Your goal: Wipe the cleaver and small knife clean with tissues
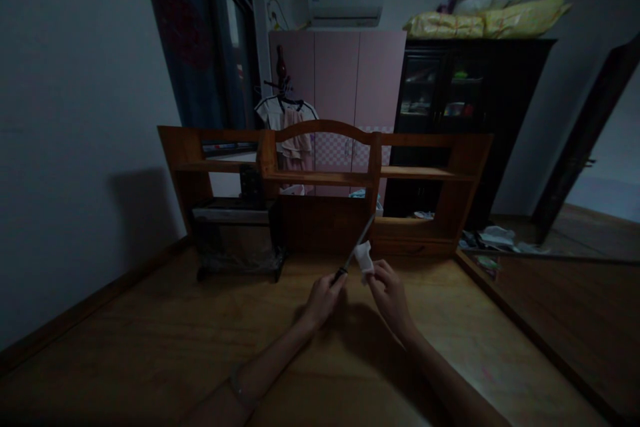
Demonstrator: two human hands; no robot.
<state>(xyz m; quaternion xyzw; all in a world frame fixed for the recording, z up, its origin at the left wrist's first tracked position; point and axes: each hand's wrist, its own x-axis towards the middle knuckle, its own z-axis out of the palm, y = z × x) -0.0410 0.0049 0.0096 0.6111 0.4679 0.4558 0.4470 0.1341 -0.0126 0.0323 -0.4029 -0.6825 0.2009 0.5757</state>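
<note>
My left hand (325,299) is closed around the black handle of a knife (361,236). Its narrow metal blade slants up and to the right, away from me; how broad it is cannot be made out in the dim light. A crumpled white tissue (365,257) is pinched between the thumb and fingers of my right hand (389,290). The tissue sits right beside the blade, and whether the two touch is hard to tell. Both hands are above the wooden surface (320,373), with my right hand a little to the right of the handle.
Ahead stands a wooden shelf unit (320,179) with a drawer at its lower right. A dark, silver-topped appliance (233,233) is in front of its left part. A raised wooden edge (525,327) runs along the right. A white wall (90,147) bounds the left.
</note>
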